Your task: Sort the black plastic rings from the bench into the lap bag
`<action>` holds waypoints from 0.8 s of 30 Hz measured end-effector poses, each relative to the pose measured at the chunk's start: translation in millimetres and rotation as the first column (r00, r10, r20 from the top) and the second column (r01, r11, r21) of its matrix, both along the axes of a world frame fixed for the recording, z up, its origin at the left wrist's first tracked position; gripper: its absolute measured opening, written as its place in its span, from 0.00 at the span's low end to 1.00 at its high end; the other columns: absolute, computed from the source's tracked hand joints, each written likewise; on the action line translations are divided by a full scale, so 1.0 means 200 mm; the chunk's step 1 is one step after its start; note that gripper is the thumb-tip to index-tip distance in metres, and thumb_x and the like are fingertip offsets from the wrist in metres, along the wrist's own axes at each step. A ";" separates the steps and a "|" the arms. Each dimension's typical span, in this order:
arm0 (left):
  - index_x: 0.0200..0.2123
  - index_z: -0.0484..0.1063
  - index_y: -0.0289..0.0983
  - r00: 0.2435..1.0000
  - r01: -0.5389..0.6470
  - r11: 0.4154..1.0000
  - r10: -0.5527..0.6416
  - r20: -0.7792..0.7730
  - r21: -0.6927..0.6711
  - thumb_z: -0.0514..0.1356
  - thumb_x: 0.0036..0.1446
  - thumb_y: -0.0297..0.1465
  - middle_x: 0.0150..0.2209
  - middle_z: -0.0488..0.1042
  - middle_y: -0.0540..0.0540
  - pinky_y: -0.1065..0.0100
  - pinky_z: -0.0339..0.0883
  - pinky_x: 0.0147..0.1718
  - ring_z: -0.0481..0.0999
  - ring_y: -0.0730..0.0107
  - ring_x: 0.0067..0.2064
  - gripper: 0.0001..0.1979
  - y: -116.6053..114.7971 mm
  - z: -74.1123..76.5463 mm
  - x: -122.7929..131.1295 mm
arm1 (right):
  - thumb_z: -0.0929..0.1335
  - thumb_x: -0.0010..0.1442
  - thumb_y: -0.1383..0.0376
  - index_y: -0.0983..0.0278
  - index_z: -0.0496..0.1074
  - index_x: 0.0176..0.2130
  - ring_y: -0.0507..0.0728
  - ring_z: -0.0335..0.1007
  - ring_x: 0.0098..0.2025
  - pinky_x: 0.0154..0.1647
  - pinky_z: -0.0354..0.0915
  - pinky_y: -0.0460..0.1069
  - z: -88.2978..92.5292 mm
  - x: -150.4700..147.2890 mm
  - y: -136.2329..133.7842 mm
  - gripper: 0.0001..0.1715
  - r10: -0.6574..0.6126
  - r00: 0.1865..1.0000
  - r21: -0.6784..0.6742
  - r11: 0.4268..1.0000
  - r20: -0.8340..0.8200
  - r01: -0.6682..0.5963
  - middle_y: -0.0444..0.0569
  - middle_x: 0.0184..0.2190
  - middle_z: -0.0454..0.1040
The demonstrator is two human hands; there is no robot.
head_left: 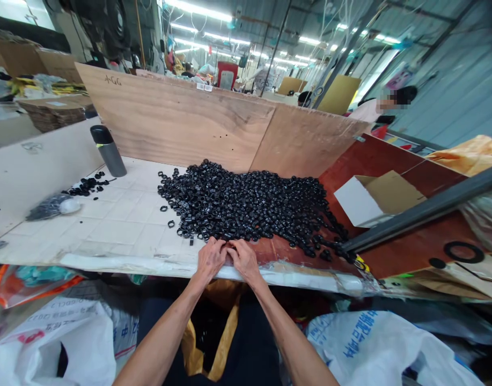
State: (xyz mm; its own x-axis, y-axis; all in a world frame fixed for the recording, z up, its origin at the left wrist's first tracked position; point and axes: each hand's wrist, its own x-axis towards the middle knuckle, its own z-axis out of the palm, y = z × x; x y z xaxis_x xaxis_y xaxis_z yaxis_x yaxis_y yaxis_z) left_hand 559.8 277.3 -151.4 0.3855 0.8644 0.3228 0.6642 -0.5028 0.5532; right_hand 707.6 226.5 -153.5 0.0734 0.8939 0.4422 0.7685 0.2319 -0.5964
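Note:
A big heap of small black rings (246,201) lies on the table, against a plywood back wall. My left hand (210,257) and my right hand (242,258) rest side by side at the table's near edge, just in front of the heap. Their fingertips meet, curled and pinched together. Whatever they pinch is too small to name. A few loose rings (171,223) lie left of the heap.
A grey flask with a black cap (108,151) stands at the back left, a small scatter of black rings (88,185) near it. A clear bag (52,206) lies further left, an open cardboard box (376,197) at the right. White sacks (56,343) sit below. A person (384,107) works beyond the wall.

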 end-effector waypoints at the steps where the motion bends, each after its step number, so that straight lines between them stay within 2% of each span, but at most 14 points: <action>1: 0.42 0.77 0.42 1.000 0.014 1.000 -0.014 -0.002 -0.011 0.56 0.64 0.31 0.37 0.70 0.45 0.67 0.67 0.33 0.74 0.65 0.35 0.09 0.00 0.00 0.00 | 0.63 0.69 0.63 0.60 0.74 0.53 0.60 0.73 0.45 0.50 0.68 0.53 0.01 0.00 0.00 0.17 0.003 1.000 -0.007 1.000 -0.011 -0.003 0.52 0.43 0.75; 5: 0.33 0.74 0.39 0.997 0.036 0.999 -0.035 0.069 -0.014 0.58 0.62 0.28 0.41 0.69 0.45 0.68 0.67 0.35 0.73 0.67 0.36 0.06 0.00 0.01 -0.02 | 0.63 0.69 0.61 0.59 0.77 0.48 0.58 0.73 0.41 0.48 0.70 0.52 0.02 0.02 0.01 0.15 0.030 0.994 -0.039 0.999 -0.106 -0.035 0.50 0.40 0.74; 7: 0.33 0.72 0.39 0.991 0.067 0.998 -0.067 0.113 0.005 0.58 0.60 0.26 0.41 0.70 0.46 0.67 0.67 0.37 0.74 0.66 0.38 0.04 0.00 0.00 -0.02 | 0.63 0.69 0.59 0.60 0.76 0.45 0.56 0.74 0.36 0.41 0.72 0.51 0.02 0.03 0.01 0.14 -0.004 0.970 -0.051 0.999 -0.244 -0.009 0.50 0.40 0.73; 10: 0.38 0.68 0.40 0.976 0.121 0.993 -0.118 0.181 -0.006 0.58 0.59 0.25 0.37 0.72 0.48 0.66 0.67 0.39 0.74 0.65 0.39 0.04 0.00 -0.01 -0.01 | 0.66 0.66 0.57 0.62 0.76 0.42 0.54 0.73 0.30 0.29 0.72 0.49 0.01 0.04 0.01 0.14 -0.057 0.904 -0.073 0.997 -0.424 0.028 0.51 0.41 0.72; 12: 0.41 0.68 0.40 0.965 0.107 0.992 -0.088 0.248 -0.063 0.59 0.59 0.26 0.36 0.74 0.49 0.66 0.68 0.39 0.75 0.65 0.38 0.07 0.00 -0.01 -0.01 | 0.68 0.63 0.58 0.62 0.78 0.41 0.57 0.74 0.37 0.30 0.72 0.49 0.01 0.05 0.00 0.12 -0.043 0.905 -0.058 0.998 -0.423 0.021 0.52 0.43 0.72; 15: 0.44 0.70 0.39 0.944 0.074 0.985 -0.019 0.330 -0.154 0.60 0.61 0.29 0.35 0.76 0.49 0.66 0.68 0.38 0.76 0.67 0.35 0.07 0.03 -0.02 -0.02 | 0.68 0.61 0.62 0.61 0.79 0.44 0.59 0.73 0.46 0.39 0.73 0.50 0.02 0.05 0.00 0.13 0.015 0.931 -0.024 0.999 -0.365 -0.025 0.53 0.45 0.74; 17: 0.43 0.73 0.39 0.933 0.080 0.979 -0.008 0.361 -0.185 0.57 0.64 0.32 0.36 0.77 0.48 0.67 0.69 0.38 0.77 0.68 0.34 0.07 0.04 -0.02 -0.02 | 0.68 0.60 0.63 0.62 0.76 0.49 0.57 0.74 0.41 0.39 0.72 0.50 0.01 0.05 0.00 0.17 0.001 0.915 -0.048 0.999 -0.404 -0.023 0.52 0.43 0.76; 19: 0.44 0.74 0.39 0.921 0.087 0.968 0.012 0.389 -0.237 0.52 0.67 0.32 0.35 0.78 0.48 0.67 0.70 0.36 0.77 0.69 0.32 0.12 0.05 -0.03 -0.02 | 0.69 0.59 0.63 0.63 0.73 0.52 0.55 0.74 0.34 0.35 0.71 0.49 0.00 0.05 0.00 0.21 -0.049 0.885 -0.096 0.995 -0.463 0.005 0.50 0.40 0.78; 21: 0.46 0.74 0.38 0.914 0.079 0.953 0.047 0.403 -0.291 0.47 0.67 0.29 0.34 0.78 0.48 0.68 0.70 0.34 0.77 0.70 0.30 0.15 0.06 -0.03 -0.02 | 0.70 0.58 0.62 0.63 0.74 0.49 0.54 0.72 0.29 0.33 0.70 0.48 -0.01 0.05 0.01 0.19 -0.081 0.874 -0.120 0.992 -0.479 0.026 0.48 0.36 0.78; 24: 0.47 0.74 0.38 0.935 0.053 0.971 0.033 0.353 -0.231 0.53 0.60 0.25 0.38 0.78 0.46 0.67 0.71 0.38 0.78 0.68 0.35 0.14 0.06 -0.04 -0.02 | 0.69 0.58 0.63 0.62 0.77 0.43 0.53 0.71 0.30 0.34 0.70 0.49 -0.02 0.06 0.01 0.12 -0.051 0.904 -0.079 0.997 -0.424 0.019 0.49 0.39 0.78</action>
State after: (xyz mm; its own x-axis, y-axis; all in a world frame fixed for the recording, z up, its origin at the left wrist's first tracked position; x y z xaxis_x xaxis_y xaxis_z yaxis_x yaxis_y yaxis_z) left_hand 556.4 288.4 -159.6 0.2930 0.9283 0.2288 0.4001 -0.3364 0.8525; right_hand 719.5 228.8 -156.6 0.2715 0.9155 0.2969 0.4451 0.1540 -0.8821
